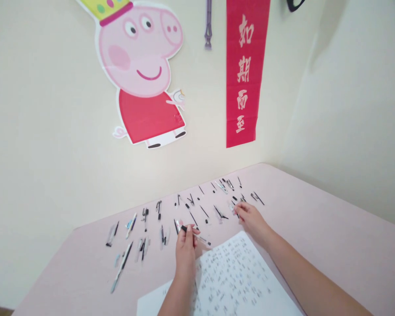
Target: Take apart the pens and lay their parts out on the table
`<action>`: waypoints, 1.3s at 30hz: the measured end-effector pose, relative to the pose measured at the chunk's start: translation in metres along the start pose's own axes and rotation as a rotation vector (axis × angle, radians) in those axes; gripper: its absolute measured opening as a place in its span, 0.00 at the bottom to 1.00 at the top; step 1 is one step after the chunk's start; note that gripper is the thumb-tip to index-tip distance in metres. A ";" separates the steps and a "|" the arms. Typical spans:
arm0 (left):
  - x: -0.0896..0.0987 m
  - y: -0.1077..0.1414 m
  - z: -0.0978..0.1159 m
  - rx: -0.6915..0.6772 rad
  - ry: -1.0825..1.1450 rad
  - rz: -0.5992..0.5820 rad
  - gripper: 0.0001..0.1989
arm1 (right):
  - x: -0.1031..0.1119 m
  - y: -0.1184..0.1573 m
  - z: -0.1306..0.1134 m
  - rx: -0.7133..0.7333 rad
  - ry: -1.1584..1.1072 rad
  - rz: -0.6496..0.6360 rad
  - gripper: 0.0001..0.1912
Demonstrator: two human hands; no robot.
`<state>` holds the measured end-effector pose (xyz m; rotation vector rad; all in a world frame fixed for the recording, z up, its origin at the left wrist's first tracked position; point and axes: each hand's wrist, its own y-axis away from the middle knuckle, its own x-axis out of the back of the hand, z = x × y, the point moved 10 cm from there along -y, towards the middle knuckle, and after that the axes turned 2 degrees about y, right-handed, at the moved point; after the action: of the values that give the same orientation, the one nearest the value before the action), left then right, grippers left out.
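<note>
My left hand (186, 243) is closed around a pen with a black end (183, 228) by the thumb. A slim clear length with a dark tip (204, 241) shows beyond the fingers. At the right, my right hand (250, 217) has its thumb and fingers pinched together at the tabletop. Small clear and dark pen parts (232, 208) lie at its fingertips; what the pinch holds is too small to make out. Below both hands, a white sheet (230, 281) covered in handwritten characters lies on the pink table (316, 219).
Pen parts lie in small groups in rows across the table, such as black refills (193, 218) and caps (159, 216). A longer pen (121, 267) is at the front left. Behind stands a wall with a cartoon pig cutout (151, 116) and a red banner (245, 92).
</note>
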<state>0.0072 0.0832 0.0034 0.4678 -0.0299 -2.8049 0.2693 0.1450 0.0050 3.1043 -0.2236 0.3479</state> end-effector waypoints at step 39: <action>0.010 -0.005 0.026 -0.509 -0.631 0.019 0.15 | 0.078 -0.036 -0.017 0.042 0.443 0.286 0.09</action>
<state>-0.0121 0.0845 0.0248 -0.5273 0.5212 -2.6737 0.3457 0.1702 0.0388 2.9271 -0.6528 1.0364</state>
